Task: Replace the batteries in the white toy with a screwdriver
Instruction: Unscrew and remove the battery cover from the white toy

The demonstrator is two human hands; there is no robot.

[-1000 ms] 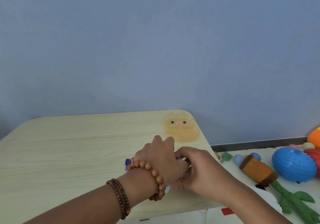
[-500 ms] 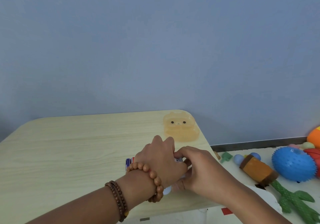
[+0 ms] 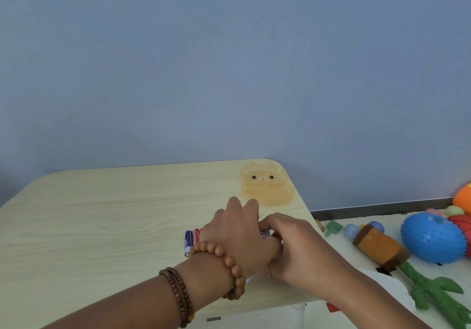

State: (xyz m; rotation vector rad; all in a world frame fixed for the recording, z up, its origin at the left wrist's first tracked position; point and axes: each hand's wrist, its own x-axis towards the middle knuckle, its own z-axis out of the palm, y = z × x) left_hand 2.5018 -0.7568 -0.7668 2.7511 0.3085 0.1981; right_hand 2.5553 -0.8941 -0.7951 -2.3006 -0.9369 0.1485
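Against a blue wall, a person's left hand [image 3: 235, 237] and right hand [image 3: 298, 249] close together over the mostly hidden white toy [image 3: 265, 235] on the wooden table [image 3: 102, 226]; loose batteries [image 3: 190, 239] beside the wrist could roll if nudged.

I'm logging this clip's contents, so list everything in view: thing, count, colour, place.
Light wood-grain table: one, pale beige, fills the lower left.
Translucent orange bear-faced plastic case: one, table's far right corner.
Cylindrical batteries: at least two, blue and red, on the table left of the hands.
White toy: mostly hidden, a sliver shows between the hands.
Spiky blue rubber ball: one, floor mat at right.
Orange-and-brown plush block: one, left of the ball.
Green plush cactus: one, lower right.
Brown bead bracelets: three, left wrist.
Left hand: closed over the toy.
Right hand: closed over the toy.
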